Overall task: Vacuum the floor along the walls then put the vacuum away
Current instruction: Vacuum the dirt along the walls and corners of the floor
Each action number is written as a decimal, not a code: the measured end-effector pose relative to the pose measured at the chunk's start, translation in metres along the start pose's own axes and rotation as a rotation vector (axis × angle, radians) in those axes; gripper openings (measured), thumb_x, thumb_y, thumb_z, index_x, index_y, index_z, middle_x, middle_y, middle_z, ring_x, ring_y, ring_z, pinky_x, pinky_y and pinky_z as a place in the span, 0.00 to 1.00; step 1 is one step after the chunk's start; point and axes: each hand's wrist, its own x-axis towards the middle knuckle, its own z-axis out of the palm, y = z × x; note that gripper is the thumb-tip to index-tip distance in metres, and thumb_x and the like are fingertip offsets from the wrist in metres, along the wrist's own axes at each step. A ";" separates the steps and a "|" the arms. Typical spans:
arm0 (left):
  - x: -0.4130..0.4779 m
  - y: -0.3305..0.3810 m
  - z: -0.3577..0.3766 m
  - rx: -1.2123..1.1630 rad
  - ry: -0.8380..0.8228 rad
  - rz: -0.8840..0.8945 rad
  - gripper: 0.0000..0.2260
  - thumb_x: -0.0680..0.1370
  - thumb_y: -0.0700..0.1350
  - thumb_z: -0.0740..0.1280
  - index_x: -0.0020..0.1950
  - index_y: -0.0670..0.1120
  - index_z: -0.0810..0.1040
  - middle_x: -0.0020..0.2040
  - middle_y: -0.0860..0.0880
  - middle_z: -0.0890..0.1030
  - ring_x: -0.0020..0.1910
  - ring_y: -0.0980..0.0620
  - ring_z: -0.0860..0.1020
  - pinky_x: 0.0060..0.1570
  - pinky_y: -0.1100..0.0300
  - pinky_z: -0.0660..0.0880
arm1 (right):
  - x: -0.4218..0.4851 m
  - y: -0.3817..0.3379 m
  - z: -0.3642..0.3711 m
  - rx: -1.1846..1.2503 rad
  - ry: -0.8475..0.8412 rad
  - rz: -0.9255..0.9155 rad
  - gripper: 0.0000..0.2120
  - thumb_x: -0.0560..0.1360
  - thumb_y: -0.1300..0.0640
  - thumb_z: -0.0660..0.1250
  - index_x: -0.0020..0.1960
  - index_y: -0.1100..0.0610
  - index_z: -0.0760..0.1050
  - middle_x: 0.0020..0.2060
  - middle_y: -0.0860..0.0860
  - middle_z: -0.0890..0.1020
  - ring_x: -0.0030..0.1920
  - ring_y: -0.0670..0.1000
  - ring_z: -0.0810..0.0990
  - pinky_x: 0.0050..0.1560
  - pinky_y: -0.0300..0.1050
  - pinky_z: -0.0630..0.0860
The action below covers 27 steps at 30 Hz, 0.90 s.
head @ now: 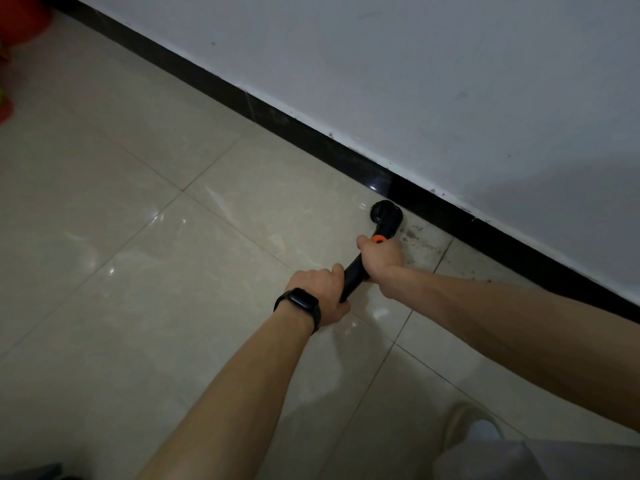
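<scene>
The left hand (317, 294), nearest, has its fingers (336, 271) curled round the near end of the vacuum (353, 273), a black wand. Just beyond, the right hand (381, 259) grips it at the orange collar (377, 239). The wand looks rigid, smooth and fairly light, so two spaced grips should steer it well. Its round brush head (387, 214) sits on the floor (173, 271) against the black baseboard (311, 133), beside a dirty patch (415, 235).

Right side closed: white wall (450, 81) and black baseboard (346, 152) run diagonally, far left to near right. The vacuum (386, 216) has its brush head just beside the baseboard; you have no room beyond it. Tiled floor (138, 237) lies open to your left. Red object (20, 15) stands far off by the baseboard. Your shoe (471, 427) blocks lower right.
</scene>
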 end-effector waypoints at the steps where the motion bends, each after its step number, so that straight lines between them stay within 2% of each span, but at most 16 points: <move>1: 0.002 0.001 -0.001 -0.005 0.001 -0.004 0.17 0.76 0.57 0.63 0.50 0.48 0.60 0.46 0.47 0.79 0.34 0.46 0.70 0.32 0.56 0.62 | 0.003 -0.002 -0.001 0.005 0.002 -0.001 0.26 0.76 0.51 0.69 0.68 0.63 0.66 0.52 0.59 0.79 0.49 0.59 0.82 0.34 0.49 0.81; 3: 0.006 0.005 -0.002 -0.019 0.005 -0.012 0.17 0.76 0.57 0.63 0.50 0.48 0.60 0.46 0.47 0.79 0.35 0.46 0.70 0.33 0.56 0.63 | 0.008 -0.004 -0.003 0.006 0.002 -0.008 0.25 0.76 0.51 0.69 0.67 0.63 0.68 0.53 0.61 0.79 0.49 0.59 0.82 0.31 0.47 0.79; 7: 0.013 0.009 -0.003 -0.069 -0.006 -0.050 0.17 0.76 0.57 0.64 0.50 0.48 0.60 0.40 0.49 0.72 0.35 0.46 0.71 0.32 0.56 0.64 | 0.015 -0.011 -0.006 0.004 0.001 -0.029 0.22 0.76 0.52 0.69 0.63 0.62 0.68 0.48 0.58 0.78 0.45 0.56 0.81 0.30 0.47 0.78; 12: 0.013 -0.003 0.000 -0.165 -0.018 -0.131 0.16 0.76 0.56 0.65 0.52 0.49 0.62 0.40 0.50 0.71 0.36 0.46 0.72 0.30 0.57 0.64 | 0.016 -0.026 0.005 -0.032 -0.072 -0.037 0.24 0.77 0.54 0.69 0.68 0.65 0.69 0.54 0.62 0.81 0.47 0.59 0.84 0.30 0.48 0.82; 16: 0.010 -0.023 0.004 -0.243 -0.047 -0.193 0.14 0.76 0.55 0.64 0.54 0.50 0.64 0.38 0.51 0.71 0.33 0.49 0.72 0.28 0.58 0.64 | 0.012 -0.037 0.020 -0.040 -0.129 -0.043 0.23 0.78 0.56 0.69 0.68 0.64 0.69 0.56 0.61 0.81 0.46 0.58 0.83 0.24 0.44 0.78; 18: 0.012 -0.032 0.004 -0.361 -0.129 -0.221 0.14 0.75 0.52 0.65 0.54 0.51 0.63 0.39 0.50 0.74 0.35 0.49 0.75 0.31 0.57 0.70 | 0.009 -0.042 0.024 -0.020 -0.167 -0.032 0.23 0.77 0.57 0.70 0.68 0.64 0.68 0.56 0.62 0.81 0.46 0.58 0.83 0.26 0.45 0.79; 20: 0.014 -0.042 0.003 -0.535 -0.224 -0.264 0.15 0.75 0.47 0.67 0.56 0.50 0.64 0.44 0.47 0.77 0.41 0.46 0.79 0.39 0.53 0.77 | 0.004 -0.044 0.026 0.031 -0.200 -0.004 0.23 0.76 0.57 0.71 0.67 0.63 0.68 0.54 0.61 0.80 0.46 0.57 0.83 0.27 0.46 0.80; 22: 0.011 -0.053 0.005 -0.638 -0.283 -0.299 0.16 0.74 0.44 0.68 0.58 0.50 0.67 0.46 0.45 0.79 0.43 0.45 0.81 0.45 0.51 0.80 | -0.003 -0.038 0.028 0.099 -0.237 0.044 0.19 0.77 0.56 0.72 0.62 0.61 0.70 0.50 0.58 0.79 0.46 0.57 0.83 0.29 0.47 0.81; 25: -0.001 -0.066 0.014 -0.586 -0.322 -0.293 0.15 0.73 0.45 0.70 0.55 0.51 0.68 0.45 0.47 0.79 0.42 0.47 0.81 0.43 0.53 0.80 | -0.016 -0.018 0.034 0.160 -0.278 0.111 0.11 0.78 0.55 0.71 0.52 0.59 0.71 0.50 0.59 0.80 0.48 0.58 0.84 0.31 0.49 0.83; 27: -0.013 -0.071 0.022 -0.495 -0.313 -0.266 0.15 0.73 0.47 0.71 0.54 0.51 0.68 0.43 0.50 0.77 0.41 0.49 0.78 0.41 0.55 0.76 | -0.026 -0.002 0.039 0.185 -0.275 0.148 0.11 0.78 0.54 0.70 0.53 0.59 0.70 0.50 0.60 0.80 0.47 0.58 0.84 0.30 0.48 0.82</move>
